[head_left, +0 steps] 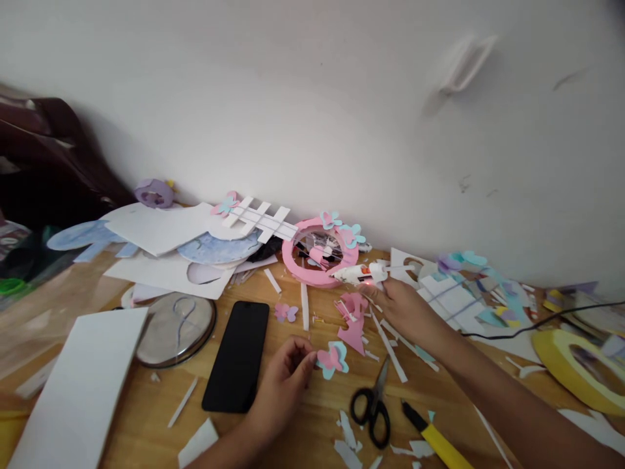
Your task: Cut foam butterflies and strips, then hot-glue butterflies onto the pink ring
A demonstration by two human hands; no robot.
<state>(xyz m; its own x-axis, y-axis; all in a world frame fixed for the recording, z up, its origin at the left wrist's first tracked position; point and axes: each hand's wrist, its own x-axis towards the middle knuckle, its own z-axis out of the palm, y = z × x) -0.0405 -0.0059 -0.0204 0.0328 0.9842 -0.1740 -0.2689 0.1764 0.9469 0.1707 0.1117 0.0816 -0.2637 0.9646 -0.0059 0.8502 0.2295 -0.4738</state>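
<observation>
Between the thumb and fingers of my left hand (288,378) is the edge of a paper butterfly (332,358), pink on light blue. My right hand (390,303) is wrapped round a white hot glue gun (361,274). Its nozzle points left, at the lower edge of a pink paper ring (293,264); whether they touch I cannot tell. Pink and blue butterflies (351,236) sit on the ring's upper right. A smaller pink and lilac butterfly (286,312) lies on the table above my left hand.
Black-handled scissors (372,410) and a yellow cutter (439,443) lie at the front. A black phone (237,357), a round metal lid (176,329) and a white board (81,391) are on the left. Yellow tape (561,371) and a black cord (527,326) are right, among paper scraps.
</observation>
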